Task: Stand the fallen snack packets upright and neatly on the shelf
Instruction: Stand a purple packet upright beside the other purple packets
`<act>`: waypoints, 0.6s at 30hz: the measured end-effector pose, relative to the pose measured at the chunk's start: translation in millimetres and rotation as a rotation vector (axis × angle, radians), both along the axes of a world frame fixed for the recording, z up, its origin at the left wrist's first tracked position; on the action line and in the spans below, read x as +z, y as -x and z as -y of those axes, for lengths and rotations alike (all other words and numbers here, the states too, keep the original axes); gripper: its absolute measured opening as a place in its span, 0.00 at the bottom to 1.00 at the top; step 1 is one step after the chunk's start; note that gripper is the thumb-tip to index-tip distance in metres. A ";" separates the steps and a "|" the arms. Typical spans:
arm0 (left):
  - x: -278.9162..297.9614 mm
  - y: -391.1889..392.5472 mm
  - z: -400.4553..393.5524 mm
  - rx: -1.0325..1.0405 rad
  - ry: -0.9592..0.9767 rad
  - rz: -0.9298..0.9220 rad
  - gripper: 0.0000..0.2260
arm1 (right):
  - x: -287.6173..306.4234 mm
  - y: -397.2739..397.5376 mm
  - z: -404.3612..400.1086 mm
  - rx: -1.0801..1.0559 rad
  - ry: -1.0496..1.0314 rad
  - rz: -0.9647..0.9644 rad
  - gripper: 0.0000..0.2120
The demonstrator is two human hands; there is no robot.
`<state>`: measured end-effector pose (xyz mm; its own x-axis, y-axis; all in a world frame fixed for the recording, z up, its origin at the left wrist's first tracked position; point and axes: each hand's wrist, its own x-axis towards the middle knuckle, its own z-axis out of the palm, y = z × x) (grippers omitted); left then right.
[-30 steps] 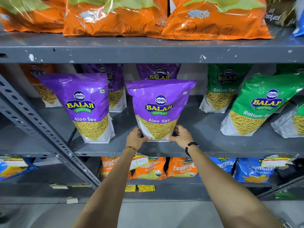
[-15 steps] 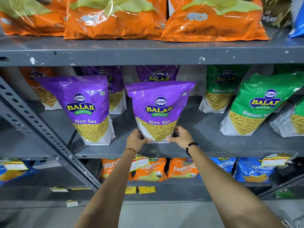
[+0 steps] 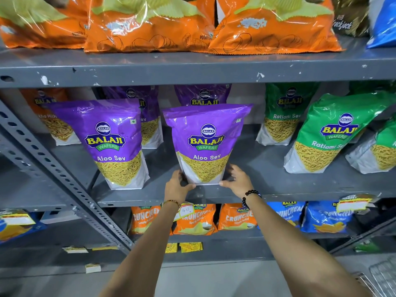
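A purple Aloo Sev packet (image 3: 206, 144) stands upright near the front of the grey middle shelf (image 3: 278, 189). My left hand (image 3: 176, 186) grips its lower left corner and my right hand (image 3: 236, 181) holds its lower right corner. A second purple Aloo Sev packet (image 3: 107, 142) stands upright to its left. Two more purple packets (image 3: 203, 95) stand behind them. To the right, a green Ratlami Sev packet (image 3: 330, 133) leans to the right, and another green packet (image 3: 379, 151) leans beside it at the frame edge. One green packet (image 3: 282, 114) stands upright further back.
Orange chip bags (image 3: 150, 24) fill the upper shelf. Orange (image 3: 192, 219) and blue Crunchem packets (image 3: 321, 217) stand on the lower shelf. A perforated diagonal brace (image 3: 53, 174) crosses the left side. A wire basket (image 3: 383, 277) shows at bottom right.
Both hands stay on the bottom corners of the middle purple packet. The packet has barely shifted; the view has tilted slightly down.
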<state>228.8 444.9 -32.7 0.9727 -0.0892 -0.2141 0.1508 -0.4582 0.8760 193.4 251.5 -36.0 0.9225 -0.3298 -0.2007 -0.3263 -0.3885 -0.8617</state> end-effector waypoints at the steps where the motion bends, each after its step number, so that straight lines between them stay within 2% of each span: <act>1: -0.1 6.2 0.9 0.031 -0.029 0.012 0.27 | 0.1 4.8 0.2 -0.025 0.008 0.004 0.40; 5: 3.0 39.7 9.6 0.142 -0.145 0.094 0.24 | 1.2 26.6 8.6 -0.100 0.032 0.047 0.35; 10: -2.2 69.7 47.5 -0.051 -0.201 0.215 0.19 | -0.4 60.1 42.0 -0.279 0.048 0.110 0.29; 18: -3.8 66.6 148.9 -0.211 -0.252 0.182 0.22 | 3.4 96.8 143.3 -0.613 -0.005 0.127 0.29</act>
